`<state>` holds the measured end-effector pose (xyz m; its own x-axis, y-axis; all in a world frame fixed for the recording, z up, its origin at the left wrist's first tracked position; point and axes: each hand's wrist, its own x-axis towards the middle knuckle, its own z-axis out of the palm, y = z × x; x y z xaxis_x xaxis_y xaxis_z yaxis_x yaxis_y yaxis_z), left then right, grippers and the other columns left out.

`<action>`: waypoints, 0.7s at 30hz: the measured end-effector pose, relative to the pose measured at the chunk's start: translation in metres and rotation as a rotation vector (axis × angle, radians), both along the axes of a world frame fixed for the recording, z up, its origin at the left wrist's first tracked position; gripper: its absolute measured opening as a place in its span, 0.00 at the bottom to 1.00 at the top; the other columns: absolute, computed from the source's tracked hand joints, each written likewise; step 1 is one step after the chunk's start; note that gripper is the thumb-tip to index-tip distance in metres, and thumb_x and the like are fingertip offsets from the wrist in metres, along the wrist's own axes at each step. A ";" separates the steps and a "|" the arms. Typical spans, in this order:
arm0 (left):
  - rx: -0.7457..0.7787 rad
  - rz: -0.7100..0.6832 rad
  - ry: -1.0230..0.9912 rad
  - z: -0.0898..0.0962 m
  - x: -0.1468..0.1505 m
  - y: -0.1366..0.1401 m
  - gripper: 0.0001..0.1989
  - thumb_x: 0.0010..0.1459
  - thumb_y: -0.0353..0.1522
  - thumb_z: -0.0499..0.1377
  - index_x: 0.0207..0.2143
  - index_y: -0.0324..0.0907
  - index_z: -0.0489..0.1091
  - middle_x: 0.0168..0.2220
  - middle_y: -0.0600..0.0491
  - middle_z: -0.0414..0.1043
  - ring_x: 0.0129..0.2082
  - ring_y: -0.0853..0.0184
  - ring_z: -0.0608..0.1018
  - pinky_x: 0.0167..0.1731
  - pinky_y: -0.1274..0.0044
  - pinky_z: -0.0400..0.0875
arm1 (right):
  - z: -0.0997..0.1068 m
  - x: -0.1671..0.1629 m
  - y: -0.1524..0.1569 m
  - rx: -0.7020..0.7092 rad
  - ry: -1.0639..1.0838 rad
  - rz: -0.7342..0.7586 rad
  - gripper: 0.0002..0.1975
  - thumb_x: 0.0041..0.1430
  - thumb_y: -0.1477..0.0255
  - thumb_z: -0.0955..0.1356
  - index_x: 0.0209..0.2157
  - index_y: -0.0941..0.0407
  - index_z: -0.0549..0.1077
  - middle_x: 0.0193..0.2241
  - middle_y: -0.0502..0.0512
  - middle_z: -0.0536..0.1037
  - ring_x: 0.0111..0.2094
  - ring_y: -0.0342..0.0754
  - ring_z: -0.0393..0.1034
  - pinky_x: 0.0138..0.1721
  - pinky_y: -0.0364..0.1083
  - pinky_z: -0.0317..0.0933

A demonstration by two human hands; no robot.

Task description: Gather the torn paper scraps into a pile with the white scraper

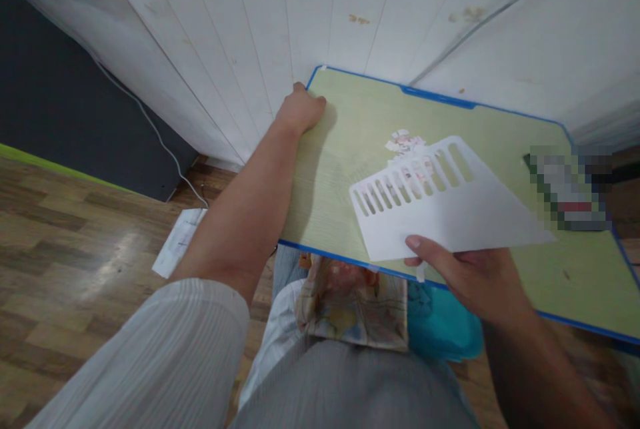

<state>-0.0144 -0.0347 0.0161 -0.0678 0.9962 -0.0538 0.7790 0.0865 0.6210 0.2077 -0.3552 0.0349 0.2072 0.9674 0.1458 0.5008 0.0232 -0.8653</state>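
Note:
My right hand [470, 275] holds a thin white sheet [480, 209] by its near edge, thumb on top. A row of long rounded slots, graded in size, runs along the sheet's far left side. The sheet is over a small pale green table [345, 155] with a blue rim. Small pinkish-white paper-like scraps [404, 142] lie on the tabletop, partly seen through the slots. At the table's far left corner, my left hand [301, 109] is closed round the edge, its fingertips partly hidden beyond it.
A pixelated rectangular object [570, 195] lies on the table's right side. White plank wall [225, 29] stands behind, with a cable across it. On the left are a dark panel [90, 95] and a white power strip [177, 239]. A turquoise container [450, 329] sits beneath the table's near edge.

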 end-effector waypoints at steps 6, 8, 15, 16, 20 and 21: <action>0.019 0.001 0.030 -0.002 0.000 0.002 0.26 0.74 0.37 0.61 0.69 0.37 0.68 0.66 0.35 0.77 0.67 0.45 0.79 0.66 0.62 0.73 | 0.018 0.018 0.012 0.095 0.052 -0.213 0.10 0.56 0.65 0.81 0.29 0.52 0.81 0.23 0.50 0.83 0.24 0.52 0.81 0.28 0.48 0.79; 0.024 0.004 0.003 -0.004 -0.001 0.004 0.27 0.72 0.37 0.62 0.70 0.39 0.68 0.66 0.36 0.78 0.68 0.45 0.78 0.67 0.60 0.73 | 0.022 0.018 0.019 0.145 0.071 -0.290 0.10 0.54 0.66 0.82 0.29 0.52 0.80 0.24 0.50 0.84 0.24 0.51 0.80 0.29 0.48 0.79; 0.015 0.005 -0.057 -0.009 -0.003 0.009 0.35 0.68 0.41 0.66 0.74 0.42 0.66 0.67 0.36 0.76 0.71 0.41 0.75 0.71 0.55 0.68 | 0.015 -0.012 0.047 0.047 0.114 -0.291 0.10 0.55 0.63 0.79 0.28 0.53 0.80 0.22 0.53 0.82 0.23 0.55 0.81 0.27 0.51 0.79; 0.016 0.004 -0.053 -0.009 -0.003 0.009 0.35 0.69 0.41 0.65 0.74 0.42 0.66 0.67 0.35 0.76 0.70 0.41 0.76 0.71 0.55 0.69 | 0.013 -0.014 0.051 0.050 0.113 -0.277 0.11 0.55 0.62 0.79 0.28 0.52 0.80 0.22 0.53 0.82 0.23 0.55 0.81 0.27 0.51 0.79; 0.017 0.001 -0.044 -0.008 -0.003 0.008 0.33 0.70 0.39 0.63 0.73 0.41 0.66 0.67 0.35 0.76 0.70 0.42 0.76 0.70 0.56 0.71 | 0.010 -0.012 0.059 0.030 0.091 -0.197 0.11 0.54 0.61 0.79 0.28 0.52 0.80 0.23 0.53 0.83 0.23 0.53 0.80 0.25 0.50 0.78; 0.017 0.002 -0.045 -0.008 -0.002 0.007 0.33 0.70 0.39 0.63 0.73 0.40 0.66 0.67 0.35 0.76 0.70 0.42 0.77 0.70 0.56 0.71 | 0.012 -0.011 0.059 0.029 0.098 -0.197 0.10 0.52 0.63 0.79 0.29 0.52 0.80 0.24 0.53 0.84 0.21 0.53 0.79 0.24 0.49 0.77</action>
<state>-0.0166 -0.0273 0.0083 -0.0673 0.9969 -0.0399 0.7502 0.0770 0.6568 0.1970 -0.2959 0.0466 0.4060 0.9026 0.1431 0.4115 -0.0408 -0.9105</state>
